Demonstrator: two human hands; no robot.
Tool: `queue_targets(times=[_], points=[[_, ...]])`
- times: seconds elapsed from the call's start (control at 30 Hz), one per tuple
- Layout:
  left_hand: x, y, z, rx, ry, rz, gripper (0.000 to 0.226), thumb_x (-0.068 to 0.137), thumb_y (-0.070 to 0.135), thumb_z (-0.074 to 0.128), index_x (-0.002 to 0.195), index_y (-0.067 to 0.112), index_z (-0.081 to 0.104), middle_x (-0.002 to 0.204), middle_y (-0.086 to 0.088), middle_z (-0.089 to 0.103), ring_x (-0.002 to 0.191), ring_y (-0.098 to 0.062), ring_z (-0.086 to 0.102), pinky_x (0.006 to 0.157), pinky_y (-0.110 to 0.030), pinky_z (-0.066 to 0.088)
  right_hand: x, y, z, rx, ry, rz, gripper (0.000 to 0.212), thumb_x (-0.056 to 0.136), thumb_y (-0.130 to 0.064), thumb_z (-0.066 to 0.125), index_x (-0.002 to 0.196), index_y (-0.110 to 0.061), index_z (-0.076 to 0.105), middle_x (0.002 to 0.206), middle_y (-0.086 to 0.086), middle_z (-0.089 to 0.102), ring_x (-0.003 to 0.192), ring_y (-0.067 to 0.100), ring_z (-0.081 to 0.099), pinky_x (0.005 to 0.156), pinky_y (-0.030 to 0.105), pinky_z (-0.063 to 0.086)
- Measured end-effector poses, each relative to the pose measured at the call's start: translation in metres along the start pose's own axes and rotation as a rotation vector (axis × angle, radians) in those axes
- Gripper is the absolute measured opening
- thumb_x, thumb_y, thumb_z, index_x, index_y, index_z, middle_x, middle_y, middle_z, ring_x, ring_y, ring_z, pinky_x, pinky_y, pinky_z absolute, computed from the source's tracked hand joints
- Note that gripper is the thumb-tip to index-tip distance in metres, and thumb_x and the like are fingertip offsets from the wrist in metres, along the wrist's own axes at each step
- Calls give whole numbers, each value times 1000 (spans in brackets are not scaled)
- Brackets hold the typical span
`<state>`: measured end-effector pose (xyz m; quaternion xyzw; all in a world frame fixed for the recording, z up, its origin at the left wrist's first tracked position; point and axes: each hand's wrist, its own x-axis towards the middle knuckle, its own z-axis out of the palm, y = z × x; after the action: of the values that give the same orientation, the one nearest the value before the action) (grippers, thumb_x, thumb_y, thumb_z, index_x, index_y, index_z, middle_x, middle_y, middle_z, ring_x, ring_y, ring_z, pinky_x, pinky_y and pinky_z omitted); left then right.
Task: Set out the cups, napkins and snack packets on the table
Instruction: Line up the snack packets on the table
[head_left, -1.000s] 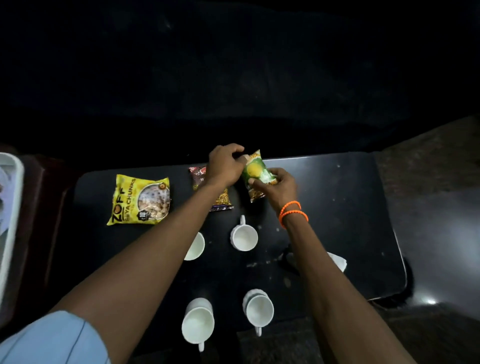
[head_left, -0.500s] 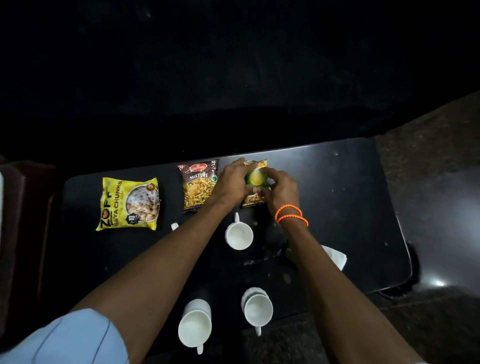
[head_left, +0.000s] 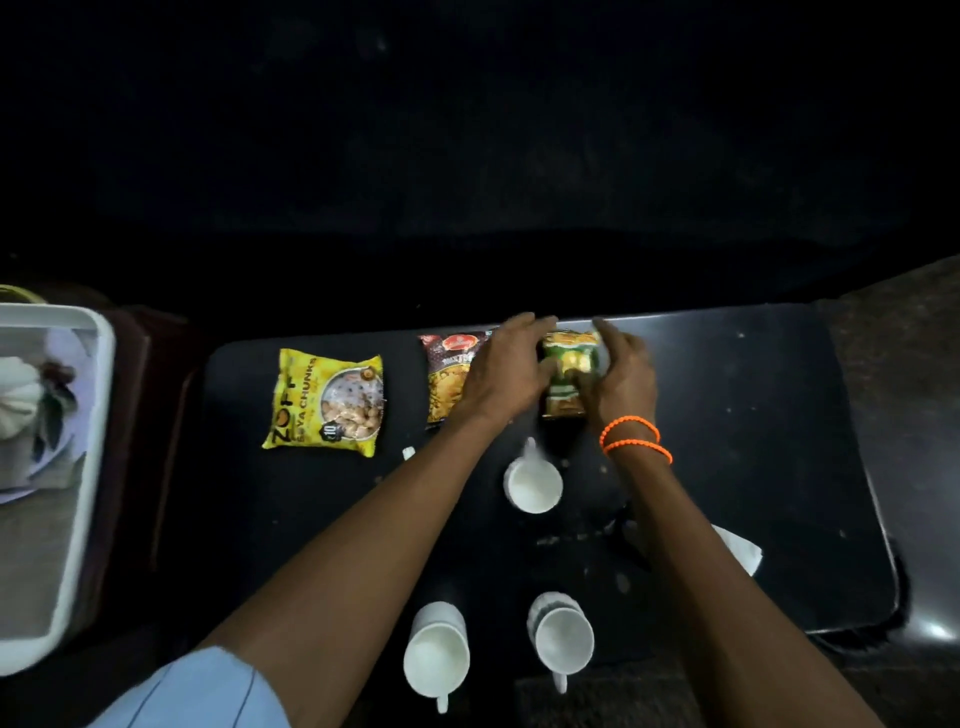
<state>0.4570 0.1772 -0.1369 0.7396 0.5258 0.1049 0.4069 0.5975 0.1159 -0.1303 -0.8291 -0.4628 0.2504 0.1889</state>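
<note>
A green and yellow snack packet (head_left: 569, 371) lies near the far edge of the black table (head_left: 769, 426), with my left hand (head_left: 506, 371) and my right hand (head_left: 623, 379) pressed against its two sides. A brown mixture packet (head_left: 447, 374) lies partly under my left hand. Further left is a yellow soya chunks packet (head_left: 327, 402). Three white cups show: one (head_left: 533, 483) just below my hands, two (head_left: 436, 654) (head_left: 563, 636) at the near edge. A white napkin (head_left: 737, 548) peeks out from behind my right forearm.
A white tray (head_left: 88, 467) holding a plate and other items sits on a dark stand to the left of the table. A small white scrap (head_left: 409, 453) lies by my left forearm. Floor shows to the right.
The green packet has come down from being held tilted above the table to lying flat beside the mixture packet. Both hands stay around it. The view has shifted right, bringing the tray back in.
</note>
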Motion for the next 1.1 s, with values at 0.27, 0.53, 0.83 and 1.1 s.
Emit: queue_targets(times=[0.27, 0.53, 0.83, 1.1], points=[[-87, -92, -96, 138, 667, -671, 47, 90, 38, 71, 129, 14, 63, 133, -15, 59, 127, -37, 53, 102, -46, 42, -20, -133, 77, 28, -342, -478, 45, 88, 1, 65, 131, -9, 68, 131, 18, 66, 123, 37, 60, 104, 41, 48], [-101, -147, -129, 133, 157, -395, 45, 84, 10, 69, 129, 18, 72, 138, -12, 68, 131, -34, 60, 108, -40, 47, -63, -186, 150, -337, -518, -449, 29, 98, -11, 54, 124, -4, 63, 115, 22, 67, 108, 42, 66, 84, 44, 55], [-120, -183, -139, 178, 114, -423, 67, 92, 20, 76, 154, 26, 50, 169, -10, 31, 155, -35, 27, 125, -52, 26, -74, -171, 162, -244, -565, -460, 56, 91, -15, 71, 141, -13, 46, 135, 20, 51, 111, 42, 62, 88, 50, 59], [-108, -189, -133, 156, 104, -326, 57, 95, 13, 71, 149, 23, 56, 168, -9, 34, 156, -34, 24, 125, -45, 26, -69, -178, 169, -164, -492, -384, 41, 95, -12, 66, 135, -9, 55, 126, 22, 56, 106, 45, 65, 86, 48, 59]])
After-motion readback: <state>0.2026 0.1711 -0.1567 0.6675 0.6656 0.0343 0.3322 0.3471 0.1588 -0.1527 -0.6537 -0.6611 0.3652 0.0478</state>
